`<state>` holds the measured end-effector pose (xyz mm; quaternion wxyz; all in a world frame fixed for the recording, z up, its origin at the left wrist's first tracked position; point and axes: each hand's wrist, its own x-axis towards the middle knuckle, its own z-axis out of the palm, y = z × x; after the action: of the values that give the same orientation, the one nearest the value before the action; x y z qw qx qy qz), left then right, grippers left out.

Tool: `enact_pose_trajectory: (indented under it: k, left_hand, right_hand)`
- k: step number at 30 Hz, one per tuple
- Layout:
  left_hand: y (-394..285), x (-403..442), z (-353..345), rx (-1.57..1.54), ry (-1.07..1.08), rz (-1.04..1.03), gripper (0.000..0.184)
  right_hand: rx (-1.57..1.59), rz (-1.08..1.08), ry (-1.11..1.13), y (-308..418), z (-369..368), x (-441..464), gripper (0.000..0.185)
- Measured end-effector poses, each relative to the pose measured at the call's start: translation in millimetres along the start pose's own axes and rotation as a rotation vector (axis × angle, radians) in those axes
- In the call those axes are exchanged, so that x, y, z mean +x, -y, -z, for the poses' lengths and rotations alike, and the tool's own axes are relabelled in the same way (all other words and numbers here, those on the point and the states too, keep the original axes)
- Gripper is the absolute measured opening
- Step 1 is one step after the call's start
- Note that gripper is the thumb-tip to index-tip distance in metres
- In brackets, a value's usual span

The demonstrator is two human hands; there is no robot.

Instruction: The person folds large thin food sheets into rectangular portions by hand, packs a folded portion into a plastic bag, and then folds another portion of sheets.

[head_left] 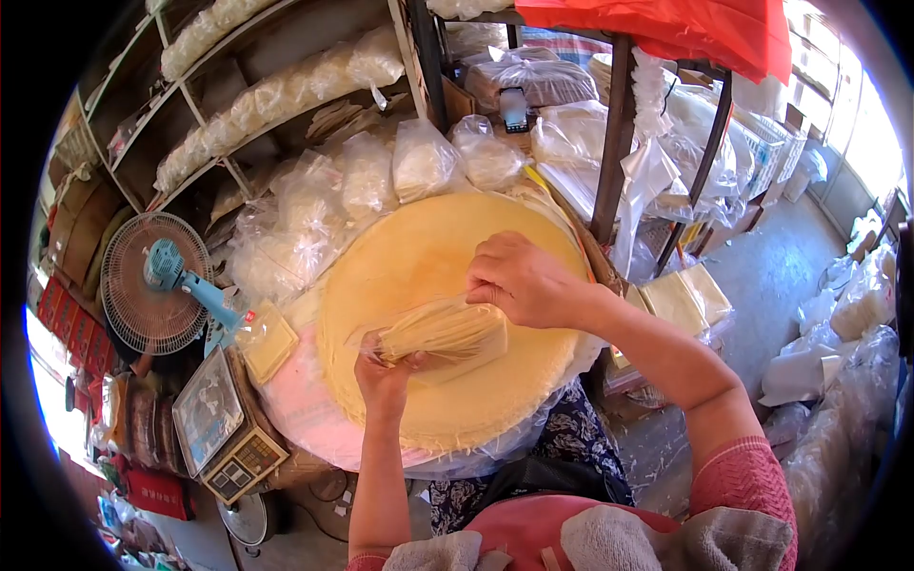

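A clear plastic bag point(447, 338) filled with pale yellow strips lies tilted over a large round stack of thin yellow sheets point(419, 247). Wrapped round the bag's left end is my left hand point(386, 371). My right hand point(519, 281) is closed in a pinch at the bag's upper right end; what its fingertips hold is too small to make out. Pink and white cloth or plastic point(324, 409) shows under the stack's left edge.
Filled plastic bags point(367, 176) line the stack's far side. A scale point(214, 414) and a blue fan point(167, 276) stand at left. Dark frame posts point(614, 143) rise at the back right. Packs of yellow sheets point(681, 300) lie at right.
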<state>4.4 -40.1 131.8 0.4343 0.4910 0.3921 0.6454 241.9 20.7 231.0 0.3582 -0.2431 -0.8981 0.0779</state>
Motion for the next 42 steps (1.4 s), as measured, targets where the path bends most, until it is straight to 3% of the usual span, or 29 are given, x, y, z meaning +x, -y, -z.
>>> enact_pose_trajectory:
  k: [16,42]
  left_hand:
    - [0,-2,-1,0.004,-0.002,-0.002,0.038]
    - [-2,-5,-3,-0.006,-0.021,0.015,0.035]
  right_hand:
    - [-0.11,0.076,-0.039,13,-14,8,0.013]
    - [-0.026,0.079,-0.021,24,-34,21,0.016]
